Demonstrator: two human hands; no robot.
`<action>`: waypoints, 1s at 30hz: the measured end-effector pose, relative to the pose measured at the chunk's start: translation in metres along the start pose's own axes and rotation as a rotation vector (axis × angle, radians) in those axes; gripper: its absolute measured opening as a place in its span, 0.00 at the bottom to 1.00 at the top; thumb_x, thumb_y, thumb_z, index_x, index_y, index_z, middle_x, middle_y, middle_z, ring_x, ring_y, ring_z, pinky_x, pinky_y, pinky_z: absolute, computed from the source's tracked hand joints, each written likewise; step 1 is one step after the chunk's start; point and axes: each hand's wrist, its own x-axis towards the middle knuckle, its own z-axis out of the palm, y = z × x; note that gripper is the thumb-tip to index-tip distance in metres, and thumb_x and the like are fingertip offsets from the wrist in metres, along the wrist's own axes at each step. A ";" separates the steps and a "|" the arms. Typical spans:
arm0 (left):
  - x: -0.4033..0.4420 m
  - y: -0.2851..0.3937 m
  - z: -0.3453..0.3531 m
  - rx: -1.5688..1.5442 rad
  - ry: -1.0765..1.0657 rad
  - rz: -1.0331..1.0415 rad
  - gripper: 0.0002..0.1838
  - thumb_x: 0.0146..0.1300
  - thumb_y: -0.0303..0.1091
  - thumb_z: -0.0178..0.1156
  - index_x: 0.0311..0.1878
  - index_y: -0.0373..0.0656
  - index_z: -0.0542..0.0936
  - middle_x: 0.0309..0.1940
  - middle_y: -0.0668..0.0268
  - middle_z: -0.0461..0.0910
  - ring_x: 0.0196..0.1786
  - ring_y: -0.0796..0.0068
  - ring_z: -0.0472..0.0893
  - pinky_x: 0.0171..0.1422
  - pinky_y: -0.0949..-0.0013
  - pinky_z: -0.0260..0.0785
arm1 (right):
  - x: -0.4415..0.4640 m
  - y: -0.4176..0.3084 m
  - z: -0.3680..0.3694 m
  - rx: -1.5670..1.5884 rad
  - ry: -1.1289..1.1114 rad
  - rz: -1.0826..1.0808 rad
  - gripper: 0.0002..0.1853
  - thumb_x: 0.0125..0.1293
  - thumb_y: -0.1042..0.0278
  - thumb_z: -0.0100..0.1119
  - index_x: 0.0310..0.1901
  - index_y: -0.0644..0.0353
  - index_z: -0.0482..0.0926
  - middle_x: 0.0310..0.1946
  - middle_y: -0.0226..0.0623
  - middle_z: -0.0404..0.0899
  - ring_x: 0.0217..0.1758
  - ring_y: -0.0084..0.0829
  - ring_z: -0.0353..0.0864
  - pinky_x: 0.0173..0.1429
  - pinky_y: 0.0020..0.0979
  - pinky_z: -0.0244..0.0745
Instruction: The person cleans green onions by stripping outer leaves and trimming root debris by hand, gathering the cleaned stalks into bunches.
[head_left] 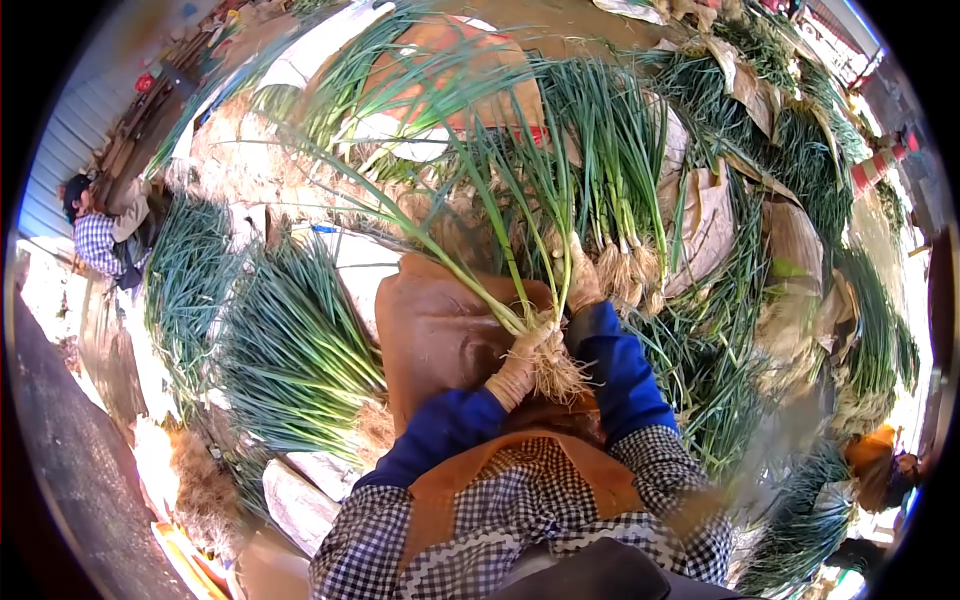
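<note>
My left hand (515, 373) is closed around the white lower ends of a few green onions (520, 250), above my lap. Their tangled roots (560, 370) hang out beside the fingers, and the long leaves fan up and away from me. My right hand (583, 280) is closed on the pale stem of one green onion, just right of the left hand. Both hands look covered by light, soiled gloves. Beyond my right hand lies a row of green onions (622, 190) with their roots toward me. A brown apron (430, 320) covers my lap.
A large pile of green onions (290, 350) lies to my left, and more bundles (700, 380) lie to my right. Cloth sacks (705, 225) are spread among them. One person (100, 235) sits at the far left; another (880, 470) is partly visible at the right edge.
</note>
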 end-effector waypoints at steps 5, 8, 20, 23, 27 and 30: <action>-0.003 -0.006 -0.001 0.004 -0.007 -0.002 0.14 0.60 0.36 0.58 0.47 0.42 0.74 0.27 0.69 0.73 0.25 0.78 0.72 0.26 0.77 0.66 | -0.002 0.030 -0.006 0.367 0.122 0.001 0.20 0.69 0.48 0.42 0.28 0.55 0.72 0.13 0.21 0.58 0.14 0.17 0.57 0.17 0.21 0.52; 0.000 -0.008 -0.005 0.067 0.044 0.037 0.14 0.60 0.38 0.59 0.46 0.42 0.75 0.26 0.69 0.73 0.26 0.78 0.74 0.26 0.76 0.69 | 0.000 0.025 -0.024 -0.779 0.426 -0.378 0.20 0.69 0.50 0.43 0.28 0.57 0.73 0.14 0.22 0.62 0.14 0.16 0.59 0.17 0.21 0.55; 0.004 0.000 0.001 0.001 0.150 0.040 0.11 0.60 0.40 0.55 0.39 0.43 0.75 0.27 0.69 0.74 0.27 0.74 0.77 0.30 0.71 0.75 | -0.219 -0.004 -0.198 -2.264 -0.299 0.508 0.17 0.61 0.51 0.51 0.41 0.54 0.81 0.31 0.41 0.81 0.36 0.39 0.81 0.36 0.36 0.75; 0.010 -0.001 -0.005 -0.042 0.086 -0.002 0.12 0.60 0.40 0.55 0.41 0.42 0.75 0.27 0.69 0.74 0.27 0.76 0.76 0.30 0.72 0.74 | -0.180 -0.032 -0.185 -2.207 -0.157 0.128 0.20 0.64 0.48 0.47 0.44 0.54 0.79 0.39 0.41 0.81 0.39 0.35 0.81 0.39 0.38 0.75; 0.003 0.002 0.003 -0.036 0.063 0.004 0.12 0.61 0.38 0.56 0.44 0.42 0.75 0.28 0.70 0.74 0.28 0.77 0.75 0.30 0.73 0.73 | -0.096 -0.032 -0.074 -0.973 0.239 -0.253 0.12 0.62 0.57 0.55 0.41 0.55 0.78 0.23 0.31 0.78 0.23 0.22 0.73 0.30 0.26 0.69; 0.003 -0.004 -0.001 0.067 0.109 0.080 0.13 0.61 0.36 0.57 0.46 0.41 0.76 0.33 0.69 0.76 0.32 0.79 0.75 0.31 0.76 0.71 | -0.072 -0.043 -0.004 -1.396 0.314 -0.472 0.16 0.57 0.51 0.60 0.40 0.54 0.77 0.28 0.38 0.80 0.30 0.32 0.79 0.32 0.32 0.73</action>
